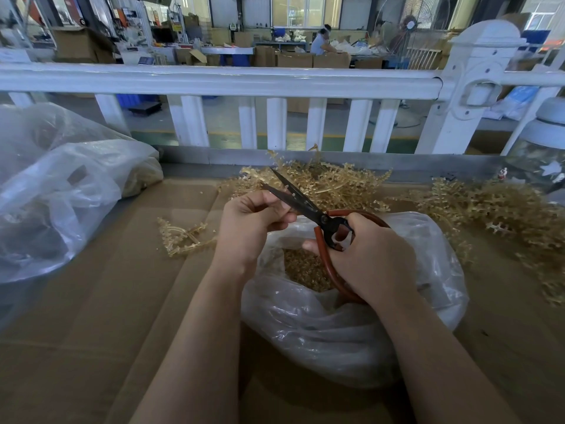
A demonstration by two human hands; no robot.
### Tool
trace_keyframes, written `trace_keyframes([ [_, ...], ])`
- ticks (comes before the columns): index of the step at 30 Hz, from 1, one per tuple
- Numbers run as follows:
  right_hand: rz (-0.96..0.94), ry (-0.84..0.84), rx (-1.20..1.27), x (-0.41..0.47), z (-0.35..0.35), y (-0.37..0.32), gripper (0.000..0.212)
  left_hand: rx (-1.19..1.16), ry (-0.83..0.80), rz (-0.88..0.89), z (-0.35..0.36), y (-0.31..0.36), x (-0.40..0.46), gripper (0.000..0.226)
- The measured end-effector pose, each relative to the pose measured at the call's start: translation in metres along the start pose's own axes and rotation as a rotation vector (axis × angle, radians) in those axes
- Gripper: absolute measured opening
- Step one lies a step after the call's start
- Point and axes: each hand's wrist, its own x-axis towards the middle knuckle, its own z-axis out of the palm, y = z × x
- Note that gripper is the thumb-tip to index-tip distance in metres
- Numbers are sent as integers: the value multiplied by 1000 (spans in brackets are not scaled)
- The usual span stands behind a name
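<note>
**Scissors open above the bag**

A cardboard surface [91,332] fills the frame. Centre right sits the clear bag [336,332], with the beige sprue pile [336,182] behind it at upper centre. The scissors [301,200] hang above the bag, blades parted, tips pointing upper left. Right hand [373,258]: grip wrapped round the red handles. Left hand [247,228]: grip pinching a small bit [289,191] at the blades, too tiny to identify.
</note>
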Motion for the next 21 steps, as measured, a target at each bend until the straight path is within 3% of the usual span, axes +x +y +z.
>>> trace_keyframes([
  [13,-15,4,17,0,4,3,71,-57,3,-31,-1,1,0,9],
  [16,-23,-9,7,0,4,4,71,11,0,-6,-1,0,0,18],
  [21,-20,-3,-13,0,2,4,70,186,-41,55,2,-1,-1,11],
])
